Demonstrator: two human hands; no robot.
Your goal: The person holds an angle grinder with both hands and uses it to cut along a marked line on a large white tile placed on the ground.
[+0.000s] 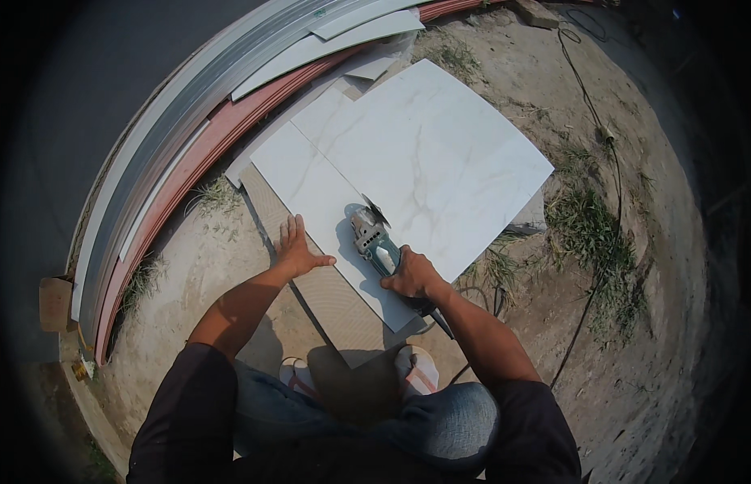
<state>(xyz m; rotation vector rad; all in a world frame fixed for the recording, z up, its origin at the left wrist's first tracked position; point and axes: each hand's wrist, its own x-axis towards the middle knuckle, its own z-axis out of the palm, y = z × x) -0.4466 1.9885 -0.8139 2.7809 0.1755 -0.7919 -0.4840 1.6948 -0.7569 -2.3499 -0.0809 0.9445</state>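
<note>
While gripping the teal-and-grey angle grinder in the right hand, with fingers wrapped round the rear of its body, holds the cutting disc on edge at the large white marble-look tile, just ahead and to the left of the grip. Cannot tell the disc's depth in the tile. Spreads the left hand to the left of the grip, with fingers splayed and grasping nothing, and with the thumb tip at the tile's near-left edge. Faces a pale, sunlit surface with faint veins, ahead of and around the grip, marked by a thin straight line from the disc toward the far-left edge. Casts a shadow on it just left of the tool. Has a beige ribbed tile under its left edge. Stands outdoors on dusty ground, with pale sandals behind the grip. Has stacked reddish panels and long grey and white strips well to the left, grass clumps to the right, and a dark cable farther right.
</note>
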